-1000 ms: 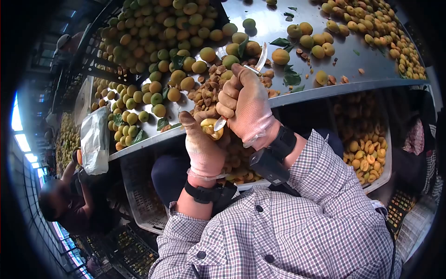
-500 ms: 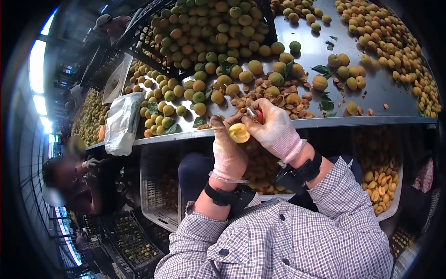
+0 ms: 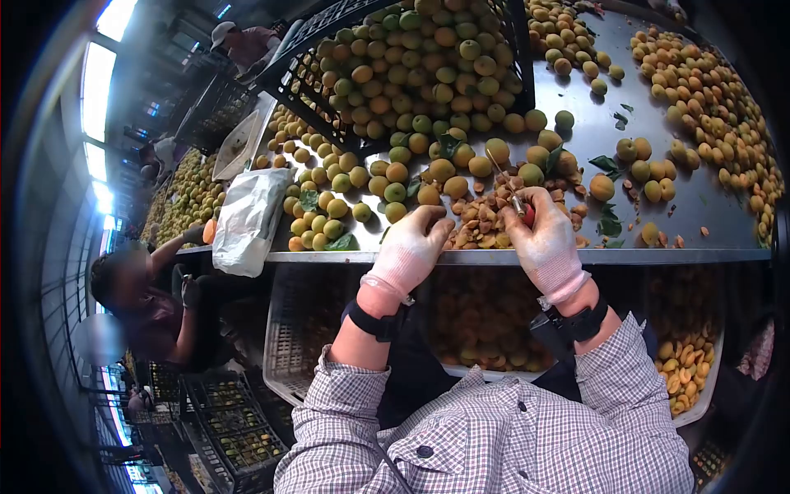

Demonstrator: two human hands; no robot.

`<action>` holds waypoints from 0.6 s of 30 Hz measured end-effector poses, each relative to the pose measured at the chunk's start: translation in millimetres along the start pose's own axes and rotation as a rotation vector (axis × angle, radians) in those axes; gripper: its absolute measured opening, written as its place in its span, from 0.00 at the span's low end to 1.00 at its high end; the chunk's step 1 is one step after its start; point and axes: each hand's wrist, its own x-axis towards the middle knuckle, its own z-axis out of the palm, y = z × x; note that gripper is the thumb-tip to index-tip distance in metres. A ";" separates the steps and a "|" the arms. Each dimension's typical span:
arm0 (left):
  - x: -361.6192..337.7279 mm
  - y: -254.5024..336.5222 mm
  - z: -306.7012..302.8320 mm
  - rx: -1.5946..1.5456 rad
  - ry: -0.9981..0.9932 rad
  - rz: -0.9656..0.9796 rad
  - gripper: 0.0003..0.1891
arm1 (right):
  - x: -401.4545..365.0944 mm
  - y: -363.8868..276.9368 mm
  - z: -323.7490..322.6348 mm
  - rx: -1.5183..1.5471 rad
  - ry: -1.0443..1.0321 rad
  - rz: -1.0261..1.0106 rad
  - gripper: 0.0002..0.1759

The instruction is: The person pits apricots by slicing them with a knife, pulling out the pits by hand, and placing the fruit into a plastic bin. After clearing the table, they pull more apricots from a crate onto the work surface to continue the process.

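Note:
My right hand [image 3: 546,239], in a pale glove, is closed around a tool with a red handle [image 3: 527,216] and a thin metal shaft pointing up and away over the table. Below its tip lies a heap of brown apricot pits [image 3: 481,218]. My left hand [image 3: 411,247], also gloved, is at the table's front edge with fingers bent and slightly apart, no fruit showing in it. Just beyond its fingertips are whole green-orange apricots [image 3: 428,195]. A tipped black crate [image 3: 528,62] full of apricots stands behind them.
A white bag [image 3: 247,222] hangs over the metal table's edge [image 3: 658,256] at left. More apricots [image 3: 716,115] cover the right side. Under the table are crates of split apricots [image 3: 685,375]. Another person [image 3: 152,305] sits at left, one arm stretched toward the table.
The split apricot half has left my left hand. Both hands have moved apart, my left going left and my right shifting right with the tool. My view has shifted too.

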 end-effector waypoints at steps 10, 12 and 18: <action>88.1 -23.2 -23.0 0.795 -0.033 0.011 0.21 | 4.1 -2.3 6.5 0.018 -0.030 0.000 0.14; 87.9 -46.3 -43.8 0.942 -0.036 -0.084 0.24 | 3.5 -2.2 5.6 0.024 -0.032 -0.010 0.14; 68.3 -104.2 -122.6 0.983 0.292 -0.547 0.26 | 0.3 0.3 10.4 0.085 -0.056 0.014 0.14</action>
